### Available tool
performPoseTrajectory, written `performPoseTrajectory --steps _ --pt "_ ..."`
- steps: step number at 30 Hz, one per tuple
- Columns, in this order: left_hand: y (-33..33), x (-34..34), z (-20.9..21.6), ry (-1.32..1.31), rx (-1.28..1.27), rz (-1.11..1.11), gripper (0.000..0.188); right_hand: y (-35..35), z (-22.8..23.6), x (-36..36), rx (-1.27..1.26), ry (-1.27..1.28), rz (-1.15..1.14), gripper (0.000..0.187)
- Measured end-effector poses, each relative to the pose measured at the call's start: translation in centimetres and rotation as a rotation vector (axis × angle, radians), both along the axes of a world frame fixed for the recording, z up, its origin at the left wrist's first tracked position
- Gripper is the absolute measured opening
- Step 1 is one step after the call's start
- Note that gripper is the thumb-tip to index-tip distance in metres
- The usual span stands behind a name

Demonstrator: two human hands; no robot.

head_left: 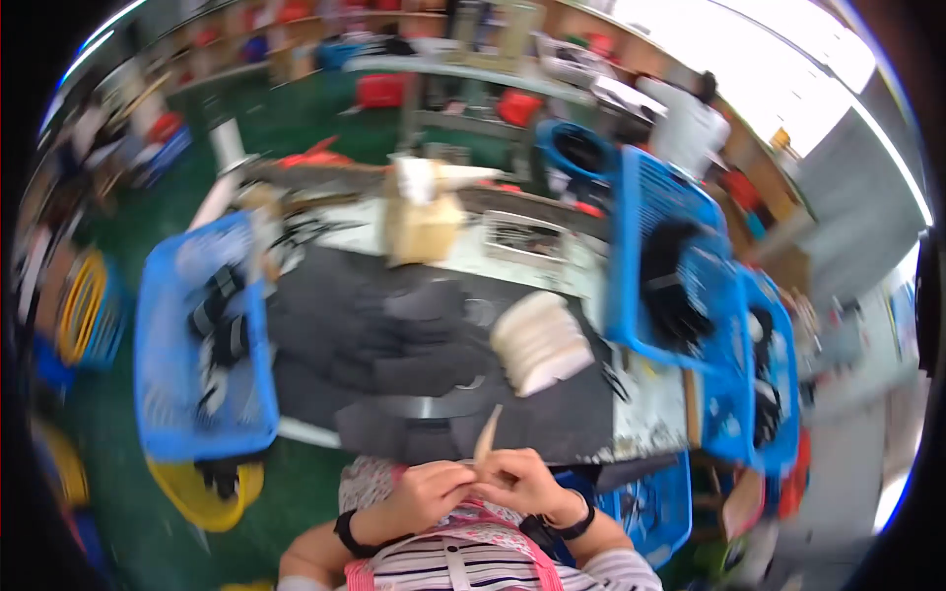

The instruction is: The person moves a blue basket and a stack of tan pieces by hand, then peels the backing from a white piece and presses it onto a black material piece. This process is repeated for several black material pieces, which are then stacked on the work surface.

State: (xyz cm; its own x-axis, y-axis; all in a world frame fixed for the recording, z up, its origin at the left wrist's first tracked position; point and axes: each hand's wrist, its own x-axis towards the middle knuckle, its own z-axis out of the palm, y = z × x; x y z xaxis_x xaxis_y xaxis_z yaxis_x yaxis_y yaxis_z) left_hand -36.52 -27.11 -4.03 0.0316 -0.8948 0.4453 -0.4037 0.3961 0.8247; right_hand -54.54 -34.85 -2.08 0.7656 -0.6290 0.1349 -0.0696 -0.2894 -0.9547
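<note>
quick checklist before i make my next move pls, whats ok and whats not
1. Hands together at the thin tan strip: ok, left hand and right hand meet at its lower end.
2. Which hand has the grip: cannot tell, the fingers crowd together and the picture is blurred.
3. Strip's upper end uncovered: ok, it sticks up above the hands.
4. Dark mat free of loose pieces: not ok, dark pieces lie across it.
5. White stack close by: ok, on the mat beyond the right hand, probably reachable.
</note>
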Motion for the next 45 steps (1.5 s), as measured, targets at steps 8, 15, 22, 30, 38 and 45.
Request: performPoseTrajectory --steps 8,15,22,30,38,45 --pt "1.9 -0.2 -1.5 0.152 0.047 -0.235 0.015 1.3 -0.1 -0.5 0.217 0.032 0.077 0.015" --pt "1.7 1.0 -3.3 1.031 0.437 -0.531 0.006 1.2 -2.9 -0.5 0.54 -0.343 -0.029 0.011" --pt "1.3 0.5 -2.1 1.041 0.523 -0.508 0.012 1.1 -1.4 0.9 0.393 -0.245 -0.293 0.017" --pt "2.0 2.7 -4.3 1.529 0.52 -0.354 0.012 1.9 -7.4 -12.9 0.399 -0.127 -0.56 0.036" --pt "2.4 -1.3 -4.2 0.794 0.675 -0.409 0.018 3.9 -2.3 -7.0 -0.128 0.194 -0.283 0.035" --pt "-1.4 3.0 -2.2 0.061 0.278 -0.028 0.05 1.1 -4.9 0.3 -0.124 -0.037 -0.5 0.02"
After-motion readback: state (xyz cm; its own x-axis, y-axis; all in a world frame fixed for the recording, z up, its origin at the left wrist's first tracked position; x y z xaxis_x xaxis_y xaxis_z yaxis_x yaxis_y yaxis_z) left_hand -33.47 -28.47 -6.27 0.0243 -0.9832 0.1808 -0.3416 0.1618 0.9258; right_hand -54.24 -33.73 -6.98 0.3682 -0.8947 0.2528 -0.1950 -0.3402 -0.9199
